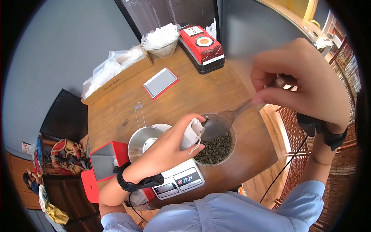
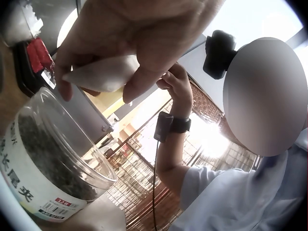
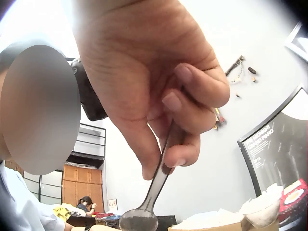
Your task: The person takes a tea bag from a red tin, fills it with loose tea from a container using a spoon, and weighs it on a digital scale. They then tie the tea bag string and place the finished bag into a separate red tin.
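My left hand (image 1: 170,144) holds a small white bag (image 1: 192,133) between thumb and fingers, its mouth facing up, with a string hanging by the thumb. My right hand (image 1: 299,83) pinches the handle of a translucent spoon (image 1: 216,125); its bowl is beside the bag's mouth, above a clear jar of dark dried leaves (image 1: 216,149). In the left wrist view the bag (image 2: 103,74) is above and beside the labelled jar (image 2: 48,187). The right wrist view shows the right hand's fingers curled round the spoon handle (image 3: 161,180), with dark material in the bowl (image 3: 138,222).
A metal pan (image 1: 135,145) and a white scale (image 1: 185,179) stand left of the jar, beside a red box (image 1: 116,154). Further back are a silver tray (image 1: 160,82), a carton of clear bags (image 1: 116,83), a bowl of white bags (image 1: 160,48) and a red package (image 1: 201,44).
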Available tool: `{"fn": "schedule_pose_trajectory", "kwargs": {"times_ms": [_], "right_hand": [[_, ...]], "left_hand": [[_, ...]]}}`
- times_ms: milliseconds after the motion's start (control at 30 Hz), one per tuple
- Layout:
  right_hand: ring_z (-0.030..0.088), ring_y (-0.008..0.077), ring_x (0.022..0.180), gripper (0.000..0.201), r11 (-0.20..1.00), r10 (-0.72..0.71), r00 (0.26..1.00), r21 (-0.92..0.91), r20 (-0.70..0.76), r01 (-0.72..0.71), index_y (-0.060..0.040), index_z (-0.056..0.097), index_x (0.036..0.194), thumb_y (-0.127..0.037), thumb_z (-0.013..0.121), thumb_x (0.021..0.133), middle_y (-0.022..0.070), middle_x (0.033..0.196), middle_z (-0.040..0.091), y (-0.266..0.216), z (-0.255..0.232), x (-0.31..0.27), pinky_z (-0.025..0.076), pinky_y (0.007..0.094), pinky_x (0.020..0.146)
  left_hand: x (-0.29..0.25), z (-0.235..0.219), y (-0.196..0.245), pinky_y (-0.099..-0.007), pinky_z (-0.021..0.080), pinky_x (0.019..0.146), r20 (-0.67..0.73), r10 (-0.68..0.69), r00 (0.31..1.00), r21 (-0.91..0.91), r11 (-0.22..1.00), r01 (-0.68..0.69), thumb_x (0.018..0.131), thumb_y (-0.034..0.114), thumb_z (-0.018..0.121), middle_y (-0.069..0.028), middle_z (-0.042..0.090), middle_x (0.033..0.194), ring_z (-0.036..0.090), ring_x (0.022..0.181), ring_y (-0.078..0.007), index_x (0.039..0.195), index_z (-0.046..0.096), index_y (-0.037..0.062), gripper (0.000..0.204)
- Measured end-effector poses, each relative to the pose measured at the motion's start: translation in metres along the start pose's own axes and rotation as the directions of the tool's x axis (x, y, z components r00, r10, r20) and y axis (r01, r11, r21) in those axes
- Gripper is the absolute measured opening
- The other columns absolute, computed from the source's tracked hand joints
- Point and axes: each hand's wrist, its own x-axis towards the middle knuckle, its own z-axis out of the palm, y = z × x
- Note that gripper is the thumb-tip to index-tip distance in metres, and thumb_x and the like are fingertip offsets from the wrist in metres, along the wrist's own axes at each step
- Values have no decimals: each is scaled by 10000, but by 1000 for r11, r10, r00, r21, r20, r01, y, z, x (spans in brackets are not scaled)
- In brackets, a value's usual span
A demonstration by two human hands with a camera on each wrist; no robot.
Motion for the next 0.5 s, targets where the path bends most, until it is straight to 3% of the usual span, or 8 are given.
{"fn": "schedule_pose_trajectory", "kwargs": {"times_ms": [33,100,200,333,400,433,500], "right_hand": [[565,161,525,220,999,-38,999,16,3,38,-41,573,723,-129,775,716,24,601,570,4,0,-3,381,264,467],[565,160,526,223,997,-74,997,33,6,74,-41,573,723,-135,775,718,24,607,571,9,7,-3,382,263,467],[563,159,520,222,987,-163,984,-17,-68,162,-34,574,720,-136,772,727,23,621,581,16,23,1,381,262,462],[559,134,510,214,987,-122,984,85,-131,134,-24,575,720,-120,765,738,21,619,589,17,26,6,373,244,459],[556,125,508,208,984,-112,979,115,-170,132,-21,575,721,-112,762,742,23,616,590,11,24,7,370,238,460],[556,120,511,204,996,-58,984,53,-166,67,-18,576,722,-103,760,742,27,611,587,-1,22,7,369,232,461],[556,115,515,200,1000,-3,986,-11,-164,1,-15,576,723,-94,759,741,31,606,583,-5,21,7,367,227,462]], "left_hand": [[0,-1,0,-339,455,836,2,0,1000,-2,1000,0,873,154,679,-135,552,1137,580,980,-248,1303,385,89,525],[0,-2,-1,-277,414,909,41,-114,993,-182,976,120,837,59,701,-24,506,1130,491,1033,-110,1336,411,83,577],[0,-2,1,-266,423,877,63,-131,989,-218,966,142,839,64,700,-6,497,1082,487,985,-89,1325,423,83,560],[0,-1,-1,-266,421,884,69,-141,988,-170,974,151,839,61,699,-18,509,1082,493,998,-96,1332,417,80,568],[-1,1,-7,-342,459,842,21,-40,999,-79,996,41,857,135,695,-132,548,1171,576,987,-246,1320,376,89,564],[-1,1,-6,-342,459,842,20,-41,999,-80,996,43,857,135,695,-132,548,1171,576,987,-246,1320,376,89,564],[-1,-1,-4,-303,414,933,55,-140,989,-111,983,146,838,89,710,-66,527,1190,503,1081,-148,1356,390,80,609]]}}
